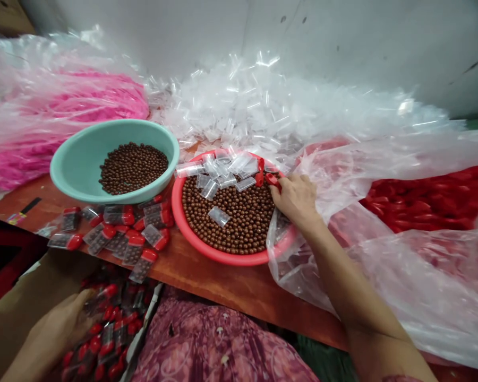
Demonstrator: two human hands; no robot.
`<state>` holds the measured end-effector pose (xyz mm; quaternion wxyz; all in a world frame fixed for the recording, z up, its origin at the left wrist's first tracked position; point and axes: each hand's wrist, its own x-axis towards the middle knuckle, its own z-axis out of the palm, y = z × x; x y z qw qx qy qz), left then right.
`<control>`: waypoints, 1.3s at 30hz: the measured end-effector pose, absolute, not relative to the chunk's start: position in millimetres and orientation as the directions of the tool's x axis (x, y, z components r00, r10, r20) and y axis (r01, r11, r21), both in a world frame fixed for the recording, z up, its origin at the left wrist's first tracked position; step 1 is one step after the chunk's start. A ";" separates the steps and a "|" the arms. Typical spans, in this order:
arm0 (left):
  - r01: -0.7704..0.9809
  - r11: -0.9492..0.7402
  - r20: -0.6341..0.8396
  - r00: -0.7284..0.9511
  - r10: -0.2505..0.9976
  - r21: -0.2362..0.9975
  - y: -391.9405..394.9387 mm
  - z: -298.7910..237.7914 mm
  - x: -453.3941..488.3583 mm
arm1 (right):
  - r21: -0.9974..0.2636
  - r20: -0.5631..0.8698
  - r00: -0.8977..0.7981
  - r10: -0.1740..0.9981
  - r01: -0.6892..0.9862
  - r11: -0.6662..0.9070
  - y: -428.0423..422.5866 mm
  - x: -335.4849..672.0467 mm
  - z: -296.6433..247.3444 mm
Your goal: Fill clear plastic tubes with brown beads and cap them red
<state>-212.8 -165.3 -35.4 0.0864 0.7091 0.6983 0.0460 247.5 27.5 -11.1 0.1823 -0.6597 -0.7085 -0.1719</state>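
Observation:
My right hand (pixel 297 199) is at the right rim of a red basin (pixel 219 258), its fingers closed on a small red cap (pixel 273 181). Brown balls (pixel 239 228) fill the basin. On top of them lies a heap of clear plastic containers (pixel 223 170), with a few red caps (pixel 259 172) beside it. Low on the left, my left hand (pixel 66 321), slightly blurred, reaches into a cardboard box (pixel 35 286). Its fingers are around a clear container with a red cap (pixel 103 294). Many similar capped containers (pixel 107 339) lie below it in the box.
A mint-green basin (pixel 69 164) with brown balls stands left on the orange table (pixel 211 286). Filled, red-capped containers (pixel 119 239) lie before it. Clear empties (pixel 239 101) are piled behind. A bag of red pieces (pixel 426 199) lies right, a bag of pink pieces (pixel 95 98) left.

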 end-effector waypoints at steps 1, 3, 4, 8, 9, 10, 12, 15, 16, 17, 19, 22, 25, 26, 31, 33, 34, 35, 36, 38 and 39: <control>0.979 -0.059 -0.018 0.063 0.998 0.196 -165.8 -32.5 -215.2 | 0.002 0.494 -0.071 0.867 0.997 0.080 27.1 244.9 -12.7; 0.966 -0.117 0.102 0.096 0.990 0.229 -153.8 -16.7 -202.9 | -0.043 0.514 -0.064 0.856 0.994 0.101 23.6 236.8 -13.4; 0.960 -0.162 0.142 0.132 0.981 0.227 -141.8 -5.7 -189.4 | -0.083 0.525 -0.059 0.849 0.989 0.121 21.0 232.3 -13.0; 0.836 -0.538 0.311 0.485 0.817 0.109 -71.9 29.2 -110.4 | -0.273 0.561 -0.095 0.822 0.916 0.293 10.9 219.0 -14.0; 0.762 -0.644 0.325 0.595 0.735 0.061 -53.1 31.9 -89.7 | -0.318 0.550 -0.107 0.828 0.890 0.326 9.3 217.4 -15.0; 0.697 -0.717 0.261 0.688 0.677 0.022 -35.4 32.1 -70.6 | -0.365 0.531 -0.112 0.840 0.865 0.345 8.3 216.5 -16.0; 0.576 -0.817 0.117 0.814 0.570 -0.025 -5.0 27.2 -39.7 | -0.467 0.478 -0.098 0.873 0.813 0.347 7.3 215.9 -17.2; 0.453 -0.890 -0.027 0.890 0.455 -0.055 22.4 17.0 -14.0 | -0.619 0.430 -0.038 0.902 0.715 0.325 7.2 216.6 -16.4; 0.434 -0.898 -0.052 0.898 0.438 -0.068 26.4 14.8 -9.6 | -0.660 0.417 -0.019 0.909 0.681 0.317 7.3 216.9 -16.0; 0.422 -0.903 -0.071 0.901 0.428 -0.081 28.2 13.5 -6.0 | -0.697 0.402 -0.001 0.916 0.648 0.306 7.5 217.2 -15.8; 0.423 -0.900 -0.102 0.896 0.433 -0.102 27.0 12.5 1.4 | -0.762 0.370 0.042 0.928 0.585 0.278 8.3 217.9 -16.3; 0.443 -0.894 -0.142 0.882 0.449 -0.073 21.1 10.6 19.0 | -0.825 0.341 0.105 0.934 0.510 0.244 10.1 218.9 -18.7; 0.508 -0.860 -0.151 0.855 0.496 0.051 20.5 3.8 39.7 | -0.841 0.339 0.126 0.932 0.485 0.241 11.0 219.9 -19.9; 0.549 -0.829 -0.140 0.834 0.534 0.108 22.4 0.9 45.0 | -0.844 0.338 0.125 0.933 0.479 0.241 11.0 220.1 -19.8; 0.646 -0.454 -0.164 0.667 0.727 0.613 39.3 -8.1 49.8 | -0.870 0.324 0.132 0.937 0.431 0.240 10.4 220.7 -18.5; 0.472 -0.193 -0.213 0.676 0.706 0.860 43.8 -6.2 43.8 | -0.870 0.335 0.150 0.930 0.429 0.244 10.4 220.4 -17.6; 0.360 -0.073 -0.215 0.694 0.687 0.930 44.7 -4.1 40.0 | -0.866 0.342 0.158 0.926 0.434 0.246 10.5 220.1 -17.1; 0.260 0.021 -0.206 0.710 0.673 0.965 44.6 -1.5 36.0 | -0.862 0.349 0.164 0.923 0.443 0.247 10.4 219.9 -16.6; 0.182 0.082 -0.190 0.716 0.672 0.980 43.5 1.2 31.8 | -0.857 0.354 0.167 0.920 0.452 0.248 10.4 219.6 -16.1; 0.093 0.141 -0.165 0.700 0.694 0.986 38.9 5.6 23.9 | -0.849 0.357 0.161 0.920 0.466 0.248 10.0 219.4 -15.7; 0.069 0.155 -0.159 0.687 0.709 0.986 35.8 6.8 20.2 | -0.847 0.356 0.155 0.921 0.469 0.249 9.8 219.4 -15.9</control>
